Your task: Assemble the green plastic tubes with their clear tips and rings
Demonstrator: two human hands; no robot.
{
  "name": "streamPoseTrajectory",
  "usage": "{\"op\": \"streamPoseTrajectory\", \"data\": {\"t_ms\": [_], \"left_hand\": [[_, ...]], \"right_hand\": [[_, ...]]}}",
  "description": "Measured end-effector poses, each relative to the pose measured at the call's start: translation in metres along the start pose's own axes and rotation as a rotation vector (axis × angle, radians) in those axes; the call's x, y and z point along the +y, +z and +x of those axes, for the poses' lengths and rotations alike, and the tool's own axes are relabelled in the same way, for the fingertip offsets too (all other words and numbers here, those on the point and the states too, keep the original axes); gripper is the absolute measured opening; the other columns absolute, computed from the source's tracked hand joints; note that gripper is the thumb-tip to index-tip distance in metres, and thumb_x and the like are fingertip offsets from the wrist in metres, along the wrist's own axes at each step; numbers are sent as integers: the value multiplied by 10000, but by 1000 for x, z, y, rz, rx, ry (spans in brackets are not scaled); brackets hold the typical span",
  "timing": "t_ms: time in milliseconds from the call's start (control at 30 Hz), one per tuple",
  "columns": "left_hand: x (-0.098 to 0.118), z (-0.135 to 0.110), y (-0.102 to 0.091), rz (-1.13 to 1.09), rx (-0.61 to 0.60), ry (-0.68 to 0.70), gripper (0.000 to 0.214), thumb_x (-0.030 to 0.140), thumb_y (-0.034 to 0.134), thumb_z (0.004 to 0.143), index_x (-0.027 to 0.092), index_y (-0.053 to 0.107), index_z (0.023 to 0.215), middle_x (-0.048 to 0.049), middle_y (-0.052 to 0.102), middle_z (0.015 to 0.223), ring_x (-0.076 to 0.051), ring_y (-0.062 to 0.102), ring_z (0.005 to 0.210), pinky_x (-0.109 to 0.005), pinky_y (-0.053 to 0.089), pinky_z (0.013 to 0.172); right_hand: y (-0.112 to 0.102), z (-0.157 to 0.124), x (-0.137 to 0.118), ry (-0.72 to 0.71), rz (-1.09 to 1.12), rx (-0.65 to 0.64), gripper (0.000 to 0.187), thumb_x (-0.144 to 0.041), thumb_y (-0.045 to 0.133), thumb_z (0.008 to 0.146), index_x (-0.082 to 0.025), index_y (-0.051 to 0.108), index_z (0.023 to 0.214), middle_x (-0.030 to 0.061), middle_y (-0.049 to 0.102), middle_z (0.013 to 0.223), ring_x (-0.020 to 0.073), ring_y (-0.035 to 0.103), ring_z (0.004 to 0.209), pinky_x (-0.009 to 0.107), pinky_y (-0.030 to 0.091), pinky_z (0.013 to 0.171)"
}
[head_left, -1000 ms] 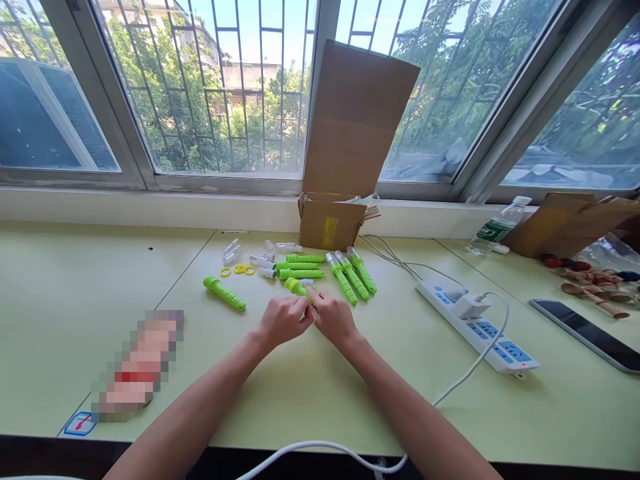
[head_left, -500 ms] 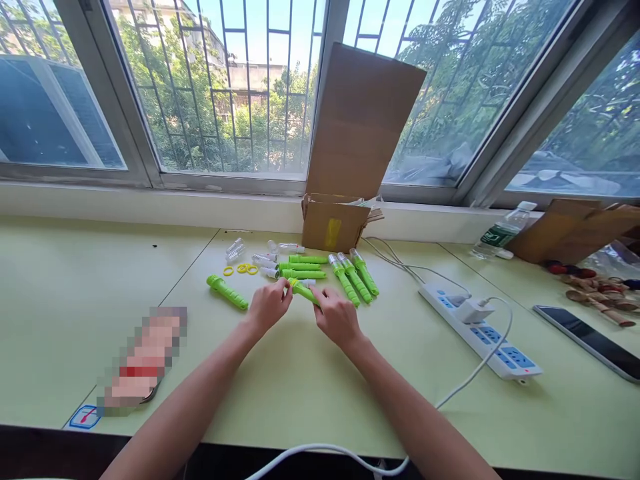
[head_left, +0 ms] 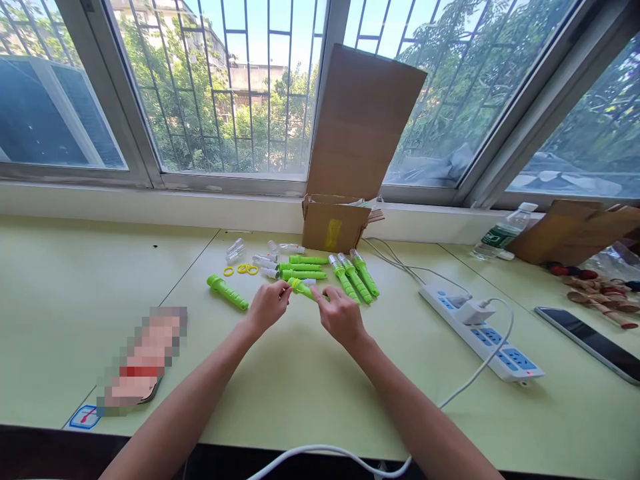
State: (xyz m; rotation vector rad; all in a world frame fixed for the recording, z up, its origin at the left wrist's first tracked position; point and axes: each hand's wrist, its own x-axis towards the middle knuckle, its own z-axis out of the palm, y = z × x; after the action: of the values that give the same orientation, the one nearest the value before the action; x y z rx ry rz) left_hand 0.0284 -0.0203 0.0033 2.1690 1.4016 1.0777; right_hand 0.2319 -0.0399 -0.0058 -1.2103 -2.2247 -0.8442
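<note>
Left hand (head_left: 269,308): thumb and fingertips pinch the wide, yellow-banded end of a held green tube (head_left: 303,288). Right hand (head_left: 341,317): fingers close on the narrow end of that tube and partly cover it; the placing of the thumb cannot be told. The tube slants between the 2 hands, near the middle of the pale green tabletop (head_left: 280,400), wide end to the left.

Just beyond it, 3 plain green tubes (head_left: 303,274) lie roughly parallel. Near the right hand, 3 clear-capped tubes (head_left: 353,278) lie side by side. To the left, 1 loose green tube (head_left: 227,292) lies apart, with 3 yellow rings (head_left: 243,269) and several clear caps (head_left: 235,251) behind. A cardboard box (head_left: 333,227) stands open below the window. A white power strip (head_left: 480,333) lies well to the right, a dark-screened phone (head_left: 585,340) beyond it
</note>
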Motion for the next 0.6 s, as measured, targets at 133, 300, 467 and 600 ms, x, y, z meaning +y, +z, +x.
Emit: {"op": "streamPoseTrajectory", "data": {"t_ms": [133, 300, 467, 600], "left_hand": [[-1, -1, 2, 25, 29, 22, 188, 300, 483, 867, 180, 586, 766, -12, 671, 659, -88, 552, 461, -200, 395, 527], [0, -1, 1, 83, 84, 19, 210, 336, 485, 864, 185, 597, 772, -32, 685, 709, -100, 569, 513, -209, 405, 553], [4, 0, -3, 109, 51, -23, 165, 317, 532, 824, 182, 622, 793, -24, 688, 703, -108, 584, 522, -227, 432, 591], [7, -2, -1, 20, -61, -134, 203, 304, 490, 833, 163, 621, 767, -13, 676, 652, -82, 532, 379, -219, 411, 491]], "right_hand": [[0, 1, -1, 9, 3, 0, 437, -55, 448, 807, -183, 607, 1193, 71, 586, 838, 171, 490, 752, 266, 326, 603], [-2, 2, -3, 10, -12, -2, 431, -57, 454, 814, -193, 606, 1194, 70, 584, 833, 164, 486, 743, 259, 318, 593], [-5, 3, -6, -22, -66, 13, 412, -36, 467, 813, -204, 635, 1150, 62, 582, 803, 157, 472, 724, 262, 301, 592], [-8, 4, -8, -86, -100, 10, 358, -62, 462, 856, -206, 637, 1134, 56, 581, 792, 152, 465, 718, 270, 292, 596]]}}
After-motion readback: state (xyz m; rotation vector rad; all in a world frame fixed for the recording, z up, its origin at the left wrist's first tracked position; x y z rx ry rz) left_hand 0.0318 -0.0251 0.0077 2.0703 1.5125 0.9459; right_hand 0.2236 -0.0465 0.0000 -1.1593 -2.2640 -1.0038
